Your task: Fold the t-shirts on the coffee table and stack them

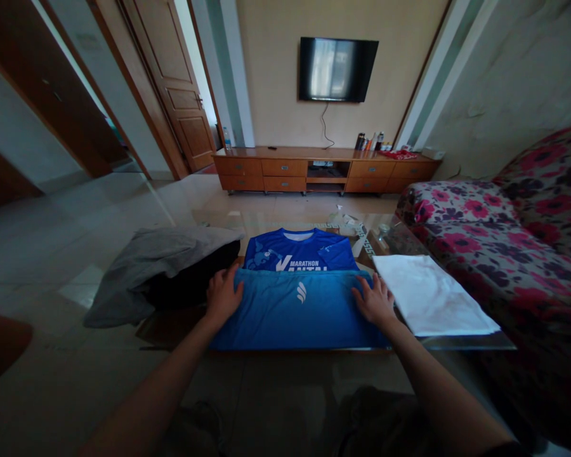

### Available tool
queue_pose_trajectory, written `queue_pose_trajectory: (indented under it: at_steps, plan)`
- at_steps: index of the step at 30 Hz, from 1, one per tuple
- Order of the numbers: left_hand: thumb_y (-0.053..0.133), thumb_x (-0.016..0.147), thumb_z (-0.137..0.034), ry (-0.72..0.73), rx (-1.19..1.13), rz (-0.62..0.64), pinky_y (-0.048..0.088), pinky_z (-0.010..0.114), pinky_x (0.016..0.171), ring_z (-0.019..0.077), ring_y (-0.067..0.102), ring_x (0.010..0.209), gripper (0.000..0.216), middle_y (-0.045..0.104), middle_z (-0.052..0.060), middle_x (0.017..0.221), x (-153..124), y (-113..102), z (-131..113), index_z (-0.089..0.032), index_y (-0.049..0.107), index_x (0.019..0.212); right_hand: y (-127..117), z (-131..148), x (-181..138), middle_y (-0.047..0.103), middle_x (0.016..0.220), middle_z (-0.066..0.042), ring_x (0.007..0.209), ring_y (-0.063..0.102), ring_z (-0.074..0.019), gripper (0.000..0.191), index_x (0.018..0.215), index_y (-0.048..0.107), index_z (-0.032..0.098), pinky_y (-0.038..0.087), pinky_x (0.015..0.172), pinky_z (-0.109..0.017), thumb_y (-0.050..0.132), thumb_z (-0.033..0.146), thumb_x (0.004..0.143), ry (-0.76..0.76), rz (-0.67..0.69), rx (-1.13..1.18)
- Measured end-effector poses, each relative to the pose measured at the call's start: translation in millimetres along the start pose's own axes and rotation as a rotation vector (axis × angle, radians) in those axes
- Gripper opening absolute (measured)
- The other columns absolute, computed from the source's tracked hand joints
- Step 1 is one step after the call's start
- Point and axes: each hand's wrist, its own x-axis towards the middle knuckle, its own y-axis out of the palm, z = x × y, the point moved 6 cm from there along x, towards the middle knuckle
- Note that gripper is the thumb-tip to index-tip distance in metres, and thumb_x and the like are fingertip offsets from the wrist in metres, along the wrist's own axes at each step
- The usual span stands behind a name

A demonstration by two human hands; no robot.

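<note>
A blue T-shirt (297, 311) with white "MARATHON" lettering lies on the glass table, its lower part folded up over the chest. The neckline points away from me, and a small white logo shows on the folded part. My left hand (224, 293) rests at the left end of the fold's upper edge, fingers apart. At the right end, my right hand (374, 301) lies on the cloth with its fingers spread. Just right of the shirt is a folded white cloth (433, 295). Left of my left hand sits a heap of grey and black clothing (171, 260).
The glass table (476, 341) has its near edge close to my legs. A plastic bag (345, 221) and a small glass jar (384, 230) show toward its far side. A floral sofa (485, 241) stands on the right, and a wooden TV cabinet (285, 168) along the wall.
</note>
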Motion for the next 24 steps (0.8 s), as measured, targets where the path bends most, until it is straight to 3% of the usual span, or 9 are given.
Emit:
queue_pose_trajectory:
  at_steps: [3,5,15,18,21,24]
  plan:
    - [0.055,0.094,-0.033,-0.054,-0.117,0.053,0.046,0.051,0.104,0.0342,0.061,0.12,0.069,0.063,0.019,0.129,9.6,8.4,19.7,-0.017,0.035,0.158,1.4,-4.2,2.1,0.027,0.166,-0.016,0.152,0.024,-0.039,0.059,0.158,0.039,0.034,0.03,0.114,-0.062,0.032,0.058,0.104,0.043,0.021,0.003]
    - [0.057,0.091,-0.026,-0.034,-0.176,0.062,0.047,0.046,0.105,0.03,0.064,0.114,0.07,0.068,0.016,0.119,13.0,10.4,24.6,-0.017,0.035,0.157,2.7,-3.8,2.6,0.028,0.165,-0.015,0.152,0.024,-0.0389,0.058,0.157,0.039,0.036,0.03,0.113,-0.063,0.032,0.058,0.104,0.039,0.029,0.003]
    - [0.044,0.082,-0.006,0.096,-0.213,0.035,0.049,0.041,0.104,0.0253,0.065,0.109,0.059,0.069,0.01,0.116,14.4,11.5,17.6,-0.021,0.061,0.137,4.1,-3.0,3.2,0.03,0.165,-0.012,0.151,0.024,-0.0381,0.058,0.155,0.044,0.033,0.028,0.113,-0.065,0.032,0.058,0.104,0.01,0.032,0.007]
    - [0.044,0.082,-0.007,0.088,-0.248,0.022,0.051,0.038,0.102,0.0238,0.067,0.106,0.051,0.071,0.009,0.111,17.3,11.9,21.3,-0.021,0.071,0.122,5.9,-4.1,4.7,0.027,0.167,-0.011,0.152,0.023,-0.0383,0.059,0.155,0.044,0.031,0.028,0.114,-0.065,0.031,0.058,0.104,0.0,0.046,0.013]
    - [0.047,0.083,-0.013,0.026,-0.302,0.023,0.051,0.037,0.101,0.0235,0.07,0.102,0.036,0.074,0.008,0.109,19.7,9.7,25.2,-0.021,0.078,0.1,8.1,-6.0,7.1,0.025,0.169,-0.01,0.152,0.022,-0.0376,0.06,0.155,0.045,0.029,0.028,0.114,-0.065,0.031,0.057,0.104,-0.004,0.057,0.022]
    - [0.053,0.084,-0.02,-0.094,-0.343,0.003,0.053,0.037,0.097,0.0239,0.071,0.098,0.031,0.076,0.008,0.111,21.0,5.3,31.5,-0.021,0.079,0.101,9.8,-12.0,11.4,0.023,0.169,-0.01,0.151,0.025,-0.0386,0.059,0.156,0.044,0.034,0.031,0.113,-0.064,0.033,0.058,0.103,0.044,0.051,0.054]
